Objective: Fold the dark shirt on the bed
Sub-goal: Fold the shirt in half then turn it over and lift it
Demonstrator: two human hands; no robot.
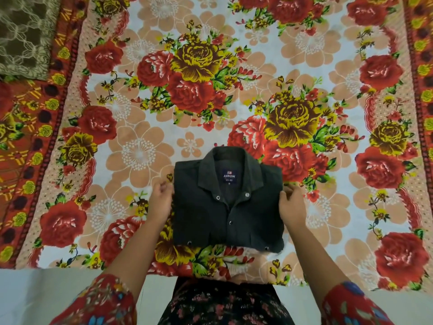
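Note:
The dark shirt lies on the bed as a compact folded rectangle, collar away from me, front placket with snap buttons facing up and a blue label showing inside the collar. My left hand grips its left edge, with fingers curled around the fabric. On the opposite side, my right hand holds the right edge the same way. Both hands sit at about mid-height of the folded shirt.
A floral bedsheet with red and yellow roses covers the bed. A brown patterned pillow lies at the far left corner. The bed's near edge runs just in front of my body.

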